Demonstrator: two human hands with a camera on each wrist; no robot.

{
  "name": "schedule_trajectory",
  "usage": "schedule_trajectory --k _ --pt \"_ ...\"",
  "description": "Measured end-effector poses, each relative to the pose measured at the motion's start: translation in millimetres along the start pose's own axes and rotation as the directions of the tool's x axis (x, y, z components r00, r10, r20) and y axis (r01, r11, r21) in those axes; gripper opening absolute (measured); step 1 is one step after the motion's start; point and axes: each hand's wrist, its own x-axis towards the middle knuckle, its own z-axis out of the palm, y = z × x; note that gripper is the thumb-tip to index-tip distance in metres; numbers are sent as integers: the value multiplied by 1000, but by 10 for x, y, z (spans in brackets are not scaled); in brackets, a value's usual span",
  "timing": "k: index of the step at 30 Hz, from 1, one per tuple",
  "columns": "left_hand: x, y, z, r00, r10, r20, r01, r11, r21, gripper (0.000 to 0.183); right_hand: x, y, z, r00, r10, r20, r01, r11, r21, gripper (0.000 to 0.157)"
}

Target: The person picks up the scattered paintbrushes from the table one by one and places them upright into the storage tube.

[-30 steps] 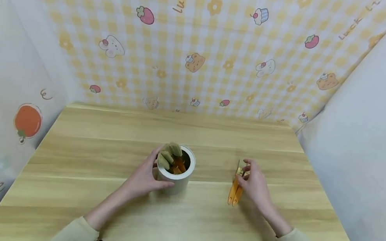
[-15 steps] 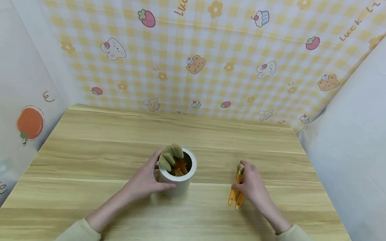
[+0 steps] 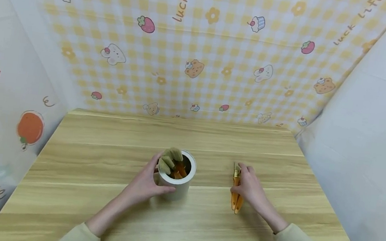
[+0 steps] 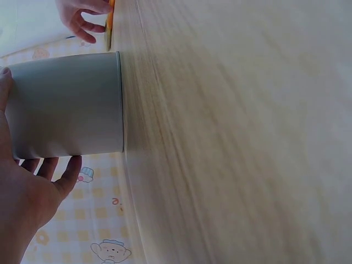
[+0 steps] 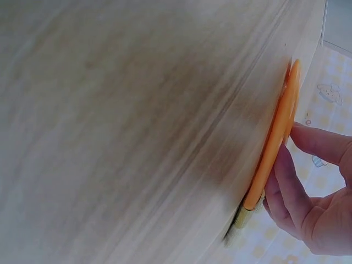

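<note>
My left hand [image 3: 145, 184] holds a pale grey cylindrical pot [image 3: 176, 189], thumb at the front and fingers round the far side. Khaki finger-shaped pieces [image 3: 166, 161], like those of a glove, poke over its rim. Orange things [image 3: 180, 170] lie deeper inside, their kind partly hidden. To the right, my right hand [image 3: 251, 187] pinches a pair of flat paintbrushes [image 3: 235, 197] with orange handles between thumb and fingers. In the right wrist view, the orange handle [image 5: 280, 132] runs close along the table, bristles at the lower end.
Both hands work over a wood-grain table [image 3: 125, 223]. Behind its far edge stands a yellow checked backdrop [image 3: 207, 51], with white sheets [image 3: 365, 127] at either side.
My right hand has closed around the paintbrushes from above, and the brushes have shifted slightly. My left hand stays on the pot. The head view has tilted a little.
</note>
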Motion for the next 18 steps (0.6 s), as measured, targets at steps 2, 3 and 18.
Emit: schedule_trajectory --k 2,3,18 --pt "2 5 -1 1000 3 0 -3 1000 -2 114 -1 -4 -1 1000 1 -1 -1 1000 -5 94" --pt "1 8 -2 1000 7 0 -7 1000 -1 113 -2 -6 1 1000 0 0 0 1000 -6 94" --pt "-17 41 -16 1000 -15 11 15 999 -28 113 40 -66 -23 999 -30 17 29 998 50 78"
